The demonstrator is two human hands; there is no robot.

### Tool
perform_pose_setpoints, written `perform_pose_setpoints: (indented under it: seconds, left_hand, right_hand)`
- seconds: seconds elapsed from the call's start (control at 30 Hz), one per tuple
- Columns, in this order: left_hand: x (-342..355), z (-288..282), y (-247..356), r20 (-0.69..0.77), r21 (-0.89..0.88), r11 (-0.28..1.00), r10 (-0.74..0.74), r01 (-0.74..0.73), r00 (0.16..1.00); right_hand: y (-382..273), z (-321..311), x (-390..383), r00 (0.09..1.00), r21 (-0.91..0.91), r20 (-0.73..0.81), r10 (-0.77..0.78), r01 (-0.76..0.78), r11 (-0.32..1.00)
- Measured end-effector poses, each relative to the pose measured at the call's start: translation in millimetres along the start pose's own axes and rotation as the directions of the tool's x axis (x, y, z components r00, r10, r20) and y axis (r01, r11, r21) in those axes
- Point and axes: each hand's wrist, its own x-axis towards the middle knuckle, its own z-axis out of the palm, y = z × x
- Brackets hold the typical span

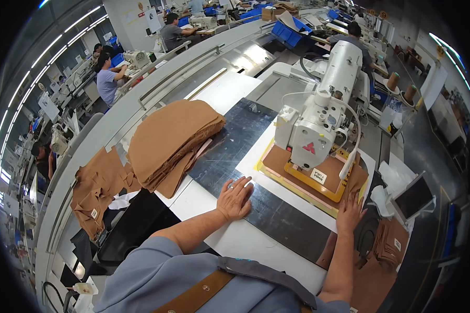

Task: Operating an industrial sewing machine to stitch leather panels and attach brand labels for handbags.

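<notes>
My left hand [235, 199] lies flat on the dark metal plate [277, 219], its fingers stretched out and nothing in them. At the right, my right hand [351, 213] rests with fingers extended by the corner of the clamp frame's white base sheet [297, 204], near a brown piece of material [324, 194]. That piece lies under a yellow clamp frame [329, 191], beneath the head of a white industrial sewing machine [310, 130]. A small white label [318, 176] shows inside the frame. Whether my right fingertips touch the brown piece I cannot tell.
A thick stack of brown cut pieces [172, 138] stands left of the plate. More brown pieces [96, 190] lie heaped farther left, and labelled ones [389, 242] at the lower right. A small screen [412, 197] stands on the right. Other people work at machines behind a rail.
</notes>
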Motion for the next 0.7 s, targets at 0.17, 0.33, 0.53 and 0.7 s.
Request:
perform_pose_setpoints:
  seconds: [0.17,0.33,0.53,0.7]
  left_hand:
    - [-2.7,-0.5,-2.2,0.017,-0.025,1.000,-0.004,0.005,1.000]
    - [1.6,0.5,-1.6,-0.008,-0.044,0.999,0.016,-0.016,1.000]
    - [7.3,0.8,-0.9,0.110,-0.104,0.991,0.090,-0.078,0.990]
    - [53.5,15.1,30.4,0.234,-0.277,0.865,0.484,-0.419,0.843]
  right_hand:
    - [-7.0,-13.7,-9.6,0.996,0.004,0.012,-0.086,0.086,0.996]
    - [-23.6,-18.0,-41.0,0.995,0.145,-0.063,0.077,-0.067,0.987]
    - [-50.6,-47.2,-129.0,0.996,0.175,0.066,0.062,-0.073,0.982]
    - [-38.8,-52.0,-194.0,0.999,0.227,0.050,0.016,-0.027,0.973]
